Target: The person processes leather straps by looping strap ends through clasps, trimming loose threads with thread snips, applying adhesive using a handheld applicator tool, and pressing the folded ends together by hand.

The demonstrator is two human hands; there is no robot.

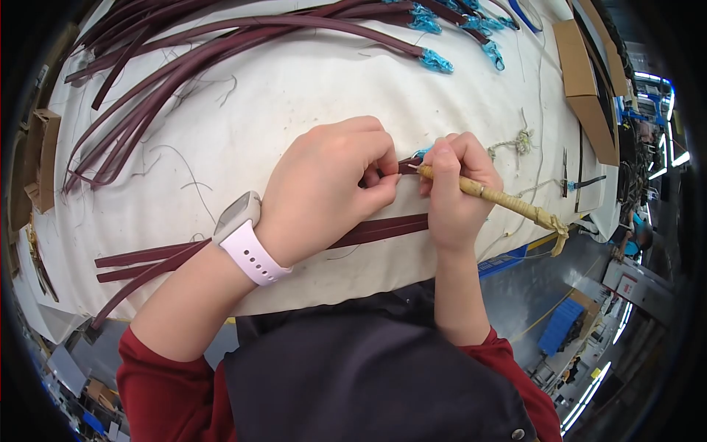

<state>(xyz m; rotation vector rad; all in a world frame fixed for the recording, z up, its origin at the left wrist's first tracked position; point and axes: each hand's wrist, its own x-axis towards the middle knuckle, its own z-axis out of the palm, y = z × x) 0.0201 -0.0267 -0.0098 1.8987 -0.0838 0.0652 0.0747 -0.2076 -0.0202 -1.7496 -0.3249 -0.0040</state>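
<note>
My left hand (335,173), with a watch (239,214) on a pale pink band, is closed, thumb and forefinger pinching the end of a maroon strip (407,164). A bit of blue wrapping (421,153) shows at that end, partly hidden by my fingers. In my right hand (464,188) is a slim awl-like tool (508,202) with a yellow wrapped handle. Its narrow tip points left, close to the pinched strip; whether it touches cannot be made out. Below both hands, more maroon strips (375,232) lie across the cloth-covered table (287,88).
Along the far side lies a pile of maroon strips (177,66), several with blue-wrapped ends (436,60). Cardboard boxes (589,96) stand at the right edge. A knotted cord (521,141) and loose threads (195,177) lie on the cloth. A blue crate (503,261) sits below the table's right edge.
</note>
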